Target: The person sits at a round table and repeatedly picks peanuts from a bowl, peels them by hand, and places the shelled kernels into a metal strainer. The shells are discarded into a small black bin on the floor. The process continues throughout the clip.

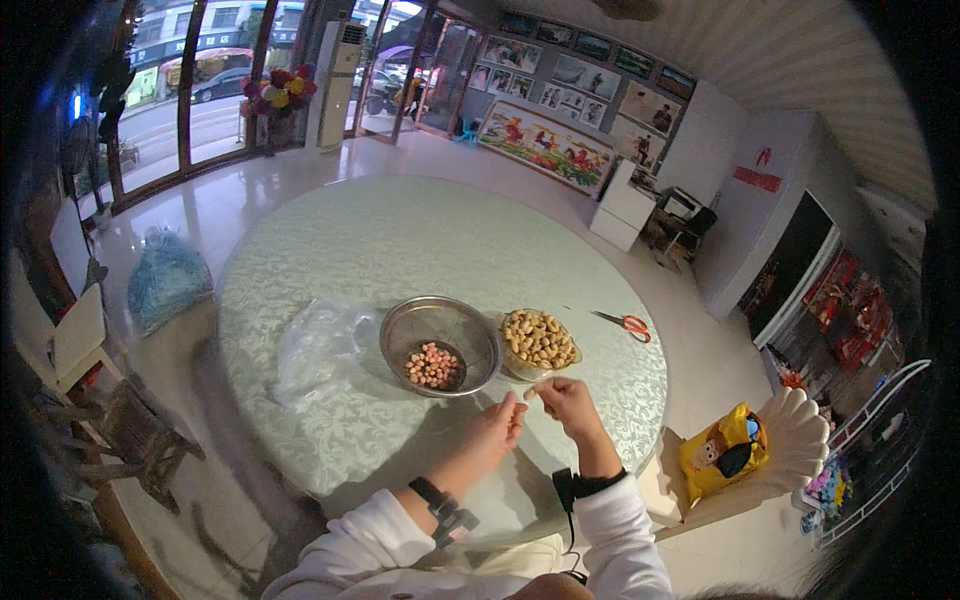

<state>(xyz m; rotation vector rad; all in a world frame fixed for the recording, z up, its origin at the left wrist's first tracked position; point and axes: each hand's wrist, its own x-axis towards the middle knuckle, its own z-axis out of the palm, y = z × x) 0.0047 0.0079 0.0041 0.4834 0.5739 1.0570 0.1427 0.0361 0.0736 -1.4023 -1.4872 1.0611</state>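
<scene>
Both my hands meet over the near part of the round table, just in front of the bowls. In my right hand (pixel 564 401), thumb and fingers pinch a small pale peanut shell (pixel 530 393). My left hand (pixel 501 427) is beside it, fingers curled; whether it holds anything cannot be made out. A metal mesh strainer bowl (pixel 405 309) with shelled pinkish peanuts (pixel 432 366) in its bottom stands beyond my left hand. Right of it, a clear bowl (pixel 525 370) is heaped with unshelled peanuts (pixel 538 337).
Orange-handled scissors (pixel 634 325) lie to the right on the patterned tablecloth (pixel 420 240). A crumpled clear plastic bag (pixel 322 352) is left of the strainer. A yellow bag (pixel 720 457) rests on a shell-backed chair (pixel 791 435) at the right.
</scene>
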